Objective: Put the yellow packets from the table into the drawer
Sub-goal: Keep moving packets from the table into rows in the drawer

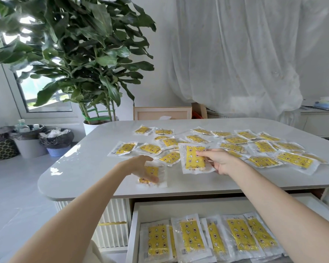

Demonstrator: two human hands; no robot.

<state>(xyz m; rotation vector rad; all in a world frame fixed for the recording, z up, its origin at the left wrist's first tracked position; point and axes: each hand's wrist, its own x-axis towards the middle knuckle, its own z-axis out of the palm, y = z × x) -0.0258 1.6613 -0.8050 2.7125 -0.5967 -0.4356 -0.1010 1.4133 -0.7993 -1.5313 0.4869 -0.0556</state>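
Note:
Several yellow packets in clear wrappers lie scattered over the white table [80, 175]. My right hand [223, 161] pinches one yellow packet [195, 159] by its right edge and holds it just above the tabletop. My left hand [141, 167] is curled over another yellow packet [153, 175] near the table's front edge, with the fingers wrapped around its left side. Below the table's front, the open drawer [134, 224] holds a row of several yellow packets [191, 237] laid side by side.
A large potted plant [91, 122] stands behind the table's left corner. Bins with black liners [55, 139] sit on the floor at the left. A white curtain hangs at the back, and a low white cabinet [319, 124] stands at the far right.

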